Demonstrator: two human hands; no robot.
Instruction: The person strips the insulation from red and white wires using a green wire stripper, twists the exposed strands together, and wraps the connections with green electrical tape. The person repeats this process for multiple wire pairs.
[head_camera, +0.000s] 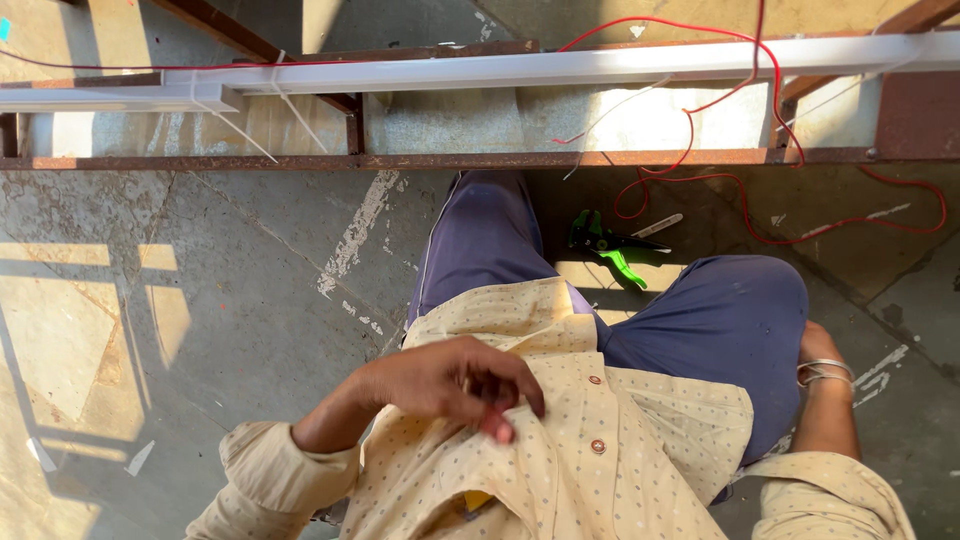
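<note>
Head view, looking down at a seated person on a stone floor.

Left hand: resting on the front of a pale yellow dotted shirt, fingers curled and pressed together against the cloth beside the row of buttons; whether they pinch a fold cannot be told.

Right hand: down beside the right knee, mostly hidden behind blue trousers; finger state cannot be told. Metal bangles on the wrist.

Green wire stripper: on the floor between the knees, beyond the shirt hem, untouched.

Red wire: looping on the floor beyond the stripper and rising past a white plastic channel.

Rusty metal frame: beyond the knees, carrying the channel.
</note>
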